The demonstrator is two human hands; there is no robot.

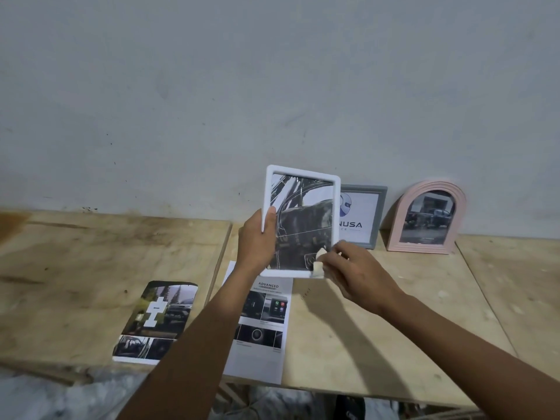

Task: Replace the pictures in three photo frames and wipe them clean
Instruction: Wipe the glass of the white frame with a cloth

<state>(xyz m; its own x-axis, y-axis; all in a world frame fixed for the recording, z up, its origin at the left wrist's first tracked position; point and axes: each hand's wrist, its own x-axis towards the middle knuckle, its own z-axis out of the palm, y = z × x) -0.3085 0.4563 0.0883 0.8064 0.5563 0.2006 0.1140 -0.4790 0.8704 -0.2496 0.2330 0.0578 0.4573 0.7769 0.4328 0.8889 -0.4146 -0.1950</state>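
A white rectangular photo frame with a dark car-interior picture is held upright above the table. My left hand grips its left edge. My right hand pinches a small white cloth against the frame's lower right corner. Behind it a grey frame with a logo print leans on the wall. To its right stands a pink arched frame with a car photo.
Two plywood tabletops meet with a gap at centre. A printed brochure page lies under my left arm. A dark car picture with a white cross-shaped piece on it lies to the left. The grey wall rises close behind.
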